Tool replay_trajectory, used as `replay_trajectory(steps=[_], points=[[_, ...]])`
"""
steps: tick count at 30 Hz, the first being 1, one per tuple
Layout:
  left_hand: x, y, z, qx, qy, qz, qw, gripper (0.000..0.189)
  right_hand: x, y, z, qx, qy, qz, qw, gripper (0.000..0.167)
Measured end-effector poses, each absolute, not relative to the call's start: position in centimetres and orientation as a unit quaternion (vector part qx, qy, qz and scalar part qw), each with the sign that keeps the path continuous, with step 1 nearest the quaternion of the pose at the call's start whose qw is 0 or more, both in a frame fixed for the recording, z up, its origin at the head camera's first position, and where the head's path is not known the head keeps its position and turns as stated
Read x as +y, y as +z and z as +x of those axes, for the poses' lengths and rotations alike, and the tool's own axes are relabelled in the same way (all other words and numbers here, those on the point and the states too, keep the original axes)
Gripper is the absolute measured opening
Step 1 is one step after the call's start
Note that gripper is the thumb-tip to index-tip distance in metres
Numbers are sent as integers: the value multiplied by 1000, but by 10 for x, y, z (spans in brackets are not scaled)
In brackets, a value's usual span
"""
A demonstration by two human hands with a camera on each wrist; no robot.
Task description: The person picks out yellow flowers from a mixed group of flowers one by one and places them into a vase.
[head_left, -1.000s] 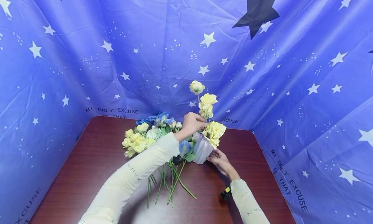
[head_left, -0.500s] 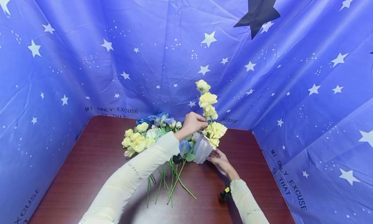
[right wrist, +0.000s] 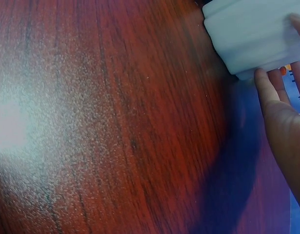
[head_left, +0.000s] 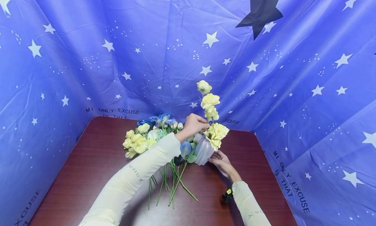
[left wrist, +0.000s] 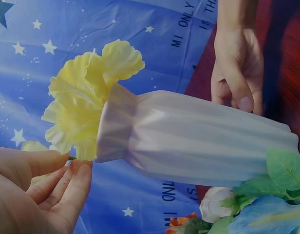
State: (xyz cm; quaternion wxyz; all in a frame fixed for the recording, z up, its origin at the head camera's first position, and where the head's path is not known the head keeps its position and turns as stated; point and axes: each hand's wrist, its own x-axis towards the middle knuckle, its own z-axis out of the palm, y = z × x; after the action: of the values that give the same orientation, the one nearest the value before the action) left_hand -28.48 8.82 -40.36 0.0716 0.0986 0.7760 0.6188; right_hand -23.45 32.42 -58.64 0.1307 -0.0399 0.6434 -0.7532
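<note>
A pale, ribbed vase (head_left: 204, 152) stands toward the back right of the table. Frilly yellow petals (left wrist: 89, 100) crowd its mouth. Higher up rises a stem of artificial yellow flowers (head_left: 210, 101). My left hand (head_left: 192, 125) pinches a thin green stem between thumb and fingertips, right beside the vase mouth in the left wrist view. The right hand (head_left: 221, 163) is low on the vase's right side, its extended fingers (right wrist: 267, 87) against the wall. Part of that hand is hidden behind the vase in the left wrist view.
Left of the vase lies a pile of artificial flowers, with yellow blooms (head_left: 138, 143), blue blooms (head_left: 164, 120) and several green stems (head_left: 176, 186) pointing toward the front. A small black device (head_left: 227, 196) sits at the right sleeve. Star-printed blue cloth (head_left: 164, 56) surrounds the table (head_left: 97, 154).
The upper yellow blooms have swung a little to the right over the vase since the earliest frame, then stayed nearly still. Both hands keep almost the same place.
</note>
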Motion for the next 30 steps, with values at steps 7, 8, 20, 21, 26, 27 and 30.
replay_trajectory(steps=[7,8,20,21,26,27,30], points=[[86,-403,-285,773,620,105,81,20,325,-588,-236,644,-752,-50,133,54],[85,-402,-285,772,621,108,82,20,326,-589,-237,644,-752,-54,133,54],[84,-398,-290,758,634,92,121,20,327,-589,-238,643,-752,-56,136,52],[84,-398,-290,756,636,90,124,20,326,-588,-238,643,-752,-55,136,52],[83,-397,-290,747,646,83,136,22,325,-587,-236,642,-754,-47,134,52],[83,-397,-290,746,647,82,138,22,325,-587,-236,641,-754,-46,134,52],[82,-397,-289,742,650,81,145,20,325,-587,-236,641,-755,-42,134,53]])
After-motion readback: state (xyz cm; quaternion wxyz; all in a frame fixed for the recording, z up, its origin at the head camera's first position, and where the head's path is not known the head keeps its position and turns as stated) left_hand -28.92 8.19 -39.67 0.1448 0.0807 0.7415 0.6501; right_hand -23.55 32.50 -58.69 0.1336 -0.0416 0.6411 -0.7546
